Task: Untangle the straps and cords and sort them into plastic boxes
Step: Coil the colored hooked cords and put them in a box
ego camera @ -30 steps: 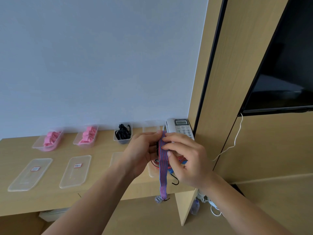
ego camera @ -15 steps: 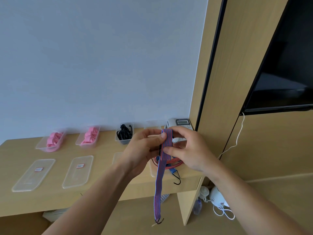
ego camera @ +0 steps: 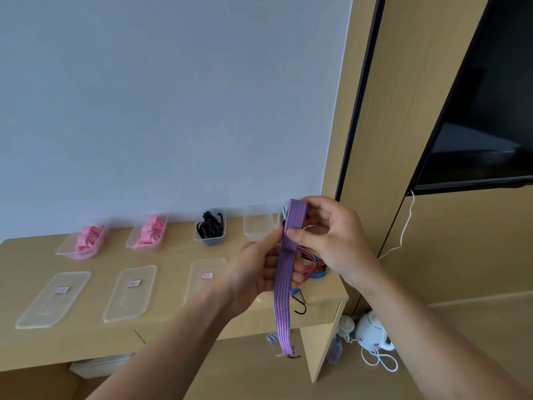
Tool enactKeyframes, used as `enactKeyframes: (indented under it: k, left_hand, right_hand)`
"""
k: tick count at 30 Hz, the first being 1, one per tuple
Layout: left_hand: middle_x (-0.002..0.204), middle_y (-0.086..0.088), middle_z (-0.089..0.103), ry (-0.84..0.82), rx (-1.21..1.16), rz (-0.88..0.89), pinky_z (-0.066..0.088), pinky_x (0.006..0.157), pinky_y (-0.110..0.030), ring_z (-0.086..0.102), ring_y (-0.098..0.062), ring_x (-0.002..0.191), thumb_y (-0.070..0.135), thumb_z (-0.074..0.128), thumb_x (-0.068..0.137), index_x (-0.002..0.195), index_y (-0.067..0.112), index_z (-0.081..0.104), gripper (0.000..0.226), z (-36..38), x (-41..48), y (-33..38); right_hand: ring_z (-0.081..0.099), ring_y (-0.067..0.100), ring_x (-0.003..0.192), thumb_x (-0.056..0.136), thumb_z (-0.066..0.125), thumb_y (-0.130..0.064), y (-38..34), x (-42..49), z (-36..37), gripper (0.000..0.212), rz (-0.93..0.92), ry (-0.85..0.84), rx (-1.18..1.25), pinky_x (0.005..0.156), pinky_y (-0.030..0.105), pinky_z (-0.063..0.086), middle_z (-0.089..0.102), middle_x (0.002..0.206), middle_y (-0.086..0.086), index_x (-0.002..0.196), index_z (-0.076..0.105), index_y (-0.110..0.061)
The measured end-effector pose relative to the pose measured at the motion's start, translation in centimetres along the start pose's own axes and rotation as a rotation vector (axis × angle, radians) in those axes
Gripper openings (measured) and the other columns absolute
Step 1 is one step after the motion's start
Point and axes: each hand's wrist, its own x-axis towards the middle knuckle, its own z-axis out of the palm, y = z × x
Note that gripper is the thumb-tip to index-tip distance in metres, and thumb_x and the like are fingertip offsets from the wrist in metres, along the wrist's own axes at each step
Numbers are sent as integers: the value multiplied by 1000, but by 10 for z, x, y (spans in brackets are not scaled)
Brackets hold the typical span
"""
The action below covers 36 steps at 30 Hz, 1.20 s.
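Both hands hold a flat red-and-blue striped strap above the right end of the desk. My right hand pinches its folded top, and my left hand grips it just below. The strap's long end hangs past the desk edge with a small hook at the tip. More striped straps with a black hook lie tangled on the desk behind my hands. Along the wall stand two boxes of pink straps, a box of black cords and a clear box.
Three clear lids lie in a row near the desk's front. A white kettle with its cord sits on the floor to the right. A dark screen hangs on the wooden wall panel.
My hands rose slightly and pulled the striped strap upward and straighter; its hanging end now drops lower past the desk edge. The phone behind my hands is now hidden.
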Motion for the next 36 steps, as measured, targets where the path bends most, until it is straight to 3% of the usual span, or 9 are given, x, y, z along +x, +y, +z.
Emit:
enactKeyframes:
  k: [8,10,14,18,23,26,29,32,36]
  left_hand:
    - [101,-19,79,58,30,-3,64,74,-38,78,-34,93,54,55,101,107,4,76,54,7,0,7]
    - [98,-19,79,35,-16,-23,63,68,-36,79,-32,87,52,53,102,102,3,76,54,8,-1,9]
    - [93,-19,78,4,-85,-38,62,63,-35,78,-29,76,51,55,99,85,7,82,53,4,2,12]
    - [91,-15,76,3,-66,-2,64,80,-52,75,-29,78,41,63,98,85,13,84,37,-1,7,10]
    - [82,-9,71,51,-90,17,58,63,-34,67,-21,68,24,68,95,93,12,83,20,-6,12,13]
    - [81,-7,71,32,-76,75,58,64,-33,66,-19,68,16,65,97,90,12,84,20,-8,13,14]
    - [90,-12,74,17,-41,125,57,69,-34,69,-23,78,13,60,100,92,12,83,24,-7,13,15]
    - [113,-20,76,4,-22,167,62,76,-37,73,-29,96,10,57,102,103,8,80,24,-7,13,16]
    - [115,-20,76,-4,13,198,62,86,-44,73,-31,96,7,58,101,114,5,75,21,-4,13,11]
  right_hand:
    - [71,5,84,72,85,-13,3,-10,0,46,-299,106,-327,76,17,53,69,96,-25,106,62,-36]
    - [69,3,85,72,85,-9,6,-12,2,44,-371,133,-387,76,16,52,69,96,-21,105,63,-30]
    - [69,16,86,75,82,-3,18,-18,4,28,-514,133,-449,76,37,55,72,93,-4,100,70,-11]
    - [67,12,96,74,81,2,30,-24,6,28,-596,95,-513,83,32,54,72,102,-1,99,71,-6]
    - [63,18,120,81,83,-30,37,-33,4,33,-635,-45,-533,101,34,51,71,117,7,97,74,-2]
    - [65,18,116,82,83,-18,34,-33,5,20,-652,-13,-532,97,37,53,73,112,8,91,77,-2]
    - [66,14,106,72,89,-15,27,-30,7,31,-510,48,-464,90,33,54,70,110,0,98,74,-8]
    - [60,6,110,74,86,-23,18,-27,6,57,-138,1,-337,88,25,52,61,118,-11,125,61,-23]
    - [63,8,112,88,75,-14,15,-13,-4,40,100,-207,-202,95,39,53,69,118,-6,126,65,-24]
